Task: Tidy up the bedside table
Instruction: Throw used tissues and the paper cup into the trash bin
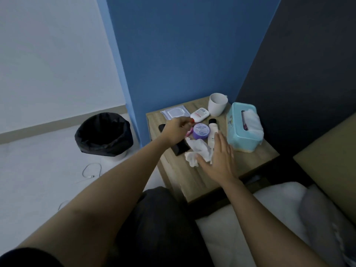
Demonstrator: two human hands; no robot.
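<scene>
Wood bedside table (192,182), cluttered. Crumpled tissue (198,151) sits mid-table, right under the thumb side of my right hand (219,160), which is flat with fingers straight and holds nothing. Left hand (175,132) is over the phone (181,149), fingers curled beside the white tube (200,114) and purple jar (201,131). Can't tell if it grips anything.

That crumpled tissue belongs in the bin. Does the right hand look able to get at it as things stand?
Probably yes: the right hand hovers open at the tissue, thumb at its edge. Nothing covers it, and the bottle beside it leaves the near side free.
</scene>
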